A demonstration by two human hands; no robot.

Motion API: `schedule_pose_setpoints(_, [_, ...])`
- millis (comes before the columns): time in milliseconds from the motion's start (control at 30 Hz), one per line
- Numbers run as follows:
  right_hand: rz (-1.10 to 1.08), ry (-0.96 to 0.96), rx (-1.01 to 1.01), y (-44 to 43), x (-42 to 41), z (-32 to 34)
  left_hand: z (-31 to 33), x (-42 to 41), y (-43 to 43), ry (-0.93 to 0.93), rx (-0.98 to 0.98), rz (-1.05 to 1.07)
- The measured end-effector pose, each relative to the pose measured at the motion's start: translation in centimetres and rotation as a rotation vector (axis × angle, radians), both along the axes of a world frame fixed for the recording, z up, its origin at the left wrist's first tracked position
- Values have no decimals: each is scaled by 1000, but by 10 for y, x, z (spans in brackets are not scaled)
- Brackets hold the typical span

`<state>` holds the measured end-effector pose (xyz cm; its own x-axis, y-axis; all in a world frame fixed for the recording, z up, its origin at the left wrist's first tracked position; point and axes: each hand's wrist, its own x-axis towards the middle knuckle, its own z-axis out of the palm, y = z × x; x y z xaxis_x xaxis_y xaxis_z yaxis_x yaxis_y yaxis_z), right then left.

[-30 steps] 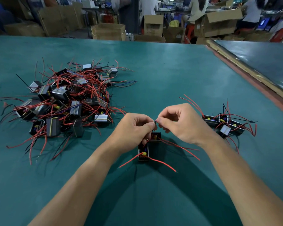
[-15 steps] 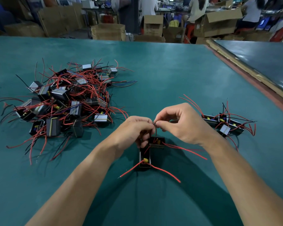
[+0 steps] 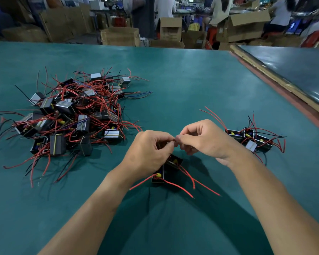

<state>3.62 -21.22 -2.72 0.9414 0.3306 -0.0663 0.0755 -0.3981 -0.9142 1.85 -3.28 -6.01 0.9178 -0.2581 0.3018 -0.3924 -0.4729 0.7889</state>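
My left hand (image 3: 147,153) and my right hand (image 3: 204,138) meet fingertip to fingertip above the green table (image 3: 191,80). Both pinch the thin wire ends (image 3: 176,140) between thumb and forefinger. Under the hands lie two small black box modules (image 3: 174,161) with yellow parts and red leads (image 3: 184,188) trailing toward me. The left hand covers part of the nearer module (image 3: 157,176).
A big heap of black modules with red and black wires (image 3: 72,116) lies at the left. A small row of modules (image 3: 250,138) sits at the right. A second table (image 3: 293,70) borders the right edge. Cardboard boxes (image 3: 120,36) and people stand beyond.
Both hands have sunk slightly and drawn closer together over the wire ends. The modules beneath have shifted a little and their red leads lie at new angles.
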Motion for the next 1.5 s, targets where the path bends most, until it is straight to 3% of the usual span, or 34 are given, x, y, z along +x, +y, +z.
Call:
schedule_pose_setpoints(133, [13,155,101,-2,0,4,0,0,0,-124,38,4])
schedule_pose_setpoints(433, [-12,208,167,-5,2,2,2,-3,0,-96,29,21])
schedule_pose_setpoints(500, [-35,112,132,-3,3,0,3,-2,0,-31,19,21])
schedule_pose_setpoints(667, [5,-417,-155,3,0,-4,11,0,0,319,-212,-15])
schedule_pose_setpoints(800, [19,-547,-181,6,-1,-6,17,-2,3,448,-281,-58])
schedule_pose_setpoints(1033, [-84,-203,-235,4,8,-12,18,-2,2,396,-339,10])
schedule_pose_setpoints(1233, [35,-45,-173,9,4,-17,16,0,1,388,-355,71])
schedule_pose_setpoints(1500, [20,-51,-71,0,1,-7,12,5,2,389,-306,174])
